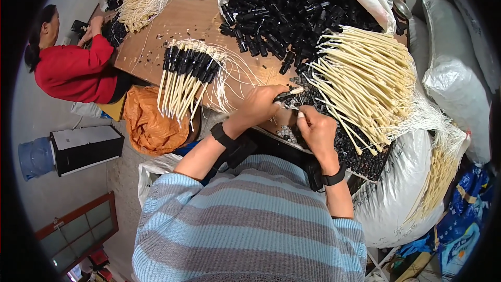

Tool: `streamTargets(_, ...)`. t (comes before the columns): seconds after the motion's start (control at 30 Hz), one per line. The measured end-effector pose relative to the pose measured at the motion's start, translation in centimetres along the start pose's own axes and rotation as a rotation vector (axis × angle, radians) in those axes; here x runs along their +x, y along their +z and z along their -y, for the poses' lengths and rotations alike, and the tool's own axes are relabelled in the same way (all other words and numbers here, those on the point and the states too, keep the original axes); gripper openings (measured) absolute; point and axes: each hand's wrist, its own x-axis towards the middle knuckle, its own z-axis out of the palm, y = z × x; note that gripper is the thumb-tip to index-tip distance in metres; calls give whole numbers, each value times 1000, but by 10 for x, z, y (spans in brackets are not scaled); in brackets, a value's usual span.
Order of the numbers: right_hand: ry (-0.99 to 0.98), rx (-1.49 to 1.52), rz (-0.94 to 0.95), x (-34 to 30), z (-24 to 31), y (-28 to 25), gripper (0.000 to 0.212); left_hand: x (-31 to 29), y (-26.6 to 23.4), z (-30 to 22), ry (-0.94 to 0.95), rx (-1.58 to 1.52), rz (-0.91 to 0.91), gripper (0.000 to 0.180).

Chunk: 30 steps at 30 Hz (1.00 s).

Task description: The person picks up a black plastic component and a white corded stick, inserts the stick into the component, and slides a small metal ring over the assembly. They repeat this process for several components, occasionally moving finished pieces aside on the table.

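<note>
Right by the edge of the table (pixel 148 55), the left hand (pixel 261 105) grips a small black piece (pixel 282 96), leaving its pale tip free. Just beside it, the right hand (pixel 319 129) has its thumb and finger close together; I cannot tell what they pinch. A heap of black pieces (pixel 276 18) lies ahead and cream sticks (pixel 365 83) lie right, probably for easy reach. A bunch with black tops (pixel 189 68) lies left, perhaps to keep it apart.
</note>
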Motion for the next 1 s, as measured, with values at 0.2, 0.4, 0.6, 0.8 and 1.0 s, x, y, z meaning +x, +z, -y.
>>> streamTargets(0.2, -12, -50, -69, 2, -1, -2, 10, -7, -6, -4, 183, 188, -16, 39)
streamTargets(0.4, -11, -22, -34, 1, -2, 3, 9, -6, -8, -25, 136, 257, 161, 40)
streamTargets(0.6, -16, 174, 92, -1, 6, 3, 19, -3, -7, -29, 119, 179, 277, 42)
streamTargets(0.8, -59, 41, 11, -4, 4, 3, 10, -4, -3, -25, 256, -116, 16, 33)
streamTargets(1.0, -58, 102, -10, -2, 9, 4, 11, -2, 2, -18, 393, -128, -129, 19)
